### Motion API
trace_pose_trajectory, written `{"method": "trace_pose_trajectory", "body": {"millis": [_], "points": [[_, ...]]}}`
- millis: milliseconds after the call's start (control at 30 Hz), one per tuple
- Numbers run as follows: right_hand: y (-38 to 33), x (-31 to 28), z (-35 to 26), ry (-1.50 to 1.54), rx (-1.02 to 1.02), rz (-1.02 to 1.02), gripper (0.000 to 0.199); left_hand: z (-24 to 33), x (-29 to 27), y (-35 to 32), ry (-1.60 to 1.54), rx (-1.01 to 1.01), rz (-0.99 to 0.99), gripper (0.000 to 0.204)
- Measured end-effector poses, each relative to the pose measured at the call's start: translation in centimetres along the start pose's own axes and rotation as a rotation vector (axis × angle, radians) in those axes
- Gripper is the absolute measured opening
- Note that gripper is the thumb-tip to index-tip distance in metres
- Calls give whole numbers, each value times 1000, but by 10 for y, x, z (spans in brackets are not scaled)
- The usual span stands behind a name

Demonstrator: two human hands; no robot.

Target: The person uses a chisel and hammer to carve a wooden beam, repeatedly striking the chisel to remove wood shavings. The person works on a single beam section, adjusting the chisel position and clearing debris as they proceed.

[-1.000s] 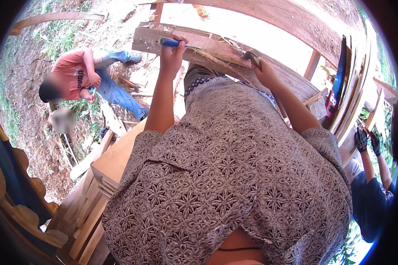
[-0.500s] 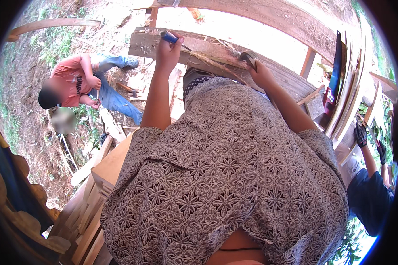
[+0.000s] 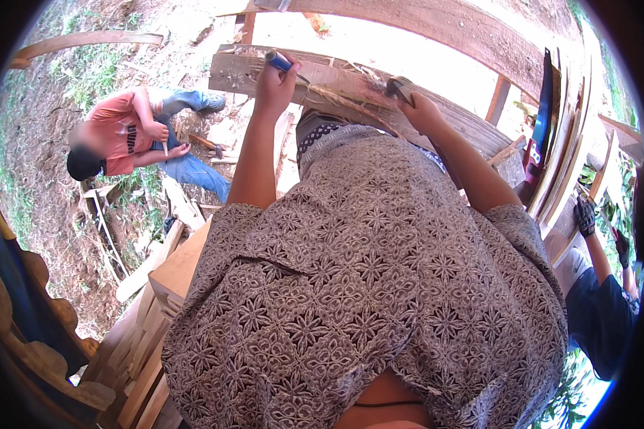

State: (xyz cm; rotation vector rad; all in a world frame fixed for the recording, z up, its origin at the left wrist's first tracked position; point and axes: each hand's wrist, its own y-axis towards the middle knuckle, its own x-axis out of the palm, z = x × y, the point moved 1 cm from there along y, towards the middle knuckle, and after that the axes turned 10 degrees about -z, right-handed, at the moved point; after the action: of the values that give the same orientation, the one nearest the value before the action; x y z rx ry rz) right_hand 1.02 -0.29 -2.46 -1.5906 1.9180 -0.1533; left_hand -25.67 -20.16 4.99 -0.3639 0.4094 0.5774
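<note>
My left hand (image 3: 275, 89) is closed round the blue handle of a chisel (image 3: 277, 60), whose thin metal blade points right over a wooden plank (image 3: 237, 73). Split fibres and splinters (image 3: 350, 106) rise along the plank beside the blade. To the right, my right hand (image 3: 423, 116) grips a hammer (image 3: 401, 90) with a dark metal head, held over the same plank and apart from the chisel. My fingers hide most of the hammer's handle. Whether the chisel's tip touches the wood I cannot tell.
A thick beam (image 3: 436, 32) runs beyond the plank. A blue-bladed handsaw (image 3: 542, 121) stands by upright boards (image 3: 567, 154) at right. A person (image 3: 129, 132) sits at left with a small stick, near another hammer (image 3: 206, 144); a gloved person (image 3: 601, 300) is at right. Wood pieces (image 3: 139, 357) lie lower left.
My left hand and the chisel have shifted slightly right. The hammer has tilted and moved a little. At left, the seated person's hands and head have shifted.
</note>
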Motion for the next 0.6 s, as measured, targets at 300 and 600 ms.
{"method": "trace_pose_trajectory", "body": {"millis": [300,600], "points": [[-5,-83,-243,174,-611,79,31,-18,6,-3,88,143,58,14],[16,-47,-252,-147,-635,-175,30,-18,21,-17,269,264,220,21]]}}
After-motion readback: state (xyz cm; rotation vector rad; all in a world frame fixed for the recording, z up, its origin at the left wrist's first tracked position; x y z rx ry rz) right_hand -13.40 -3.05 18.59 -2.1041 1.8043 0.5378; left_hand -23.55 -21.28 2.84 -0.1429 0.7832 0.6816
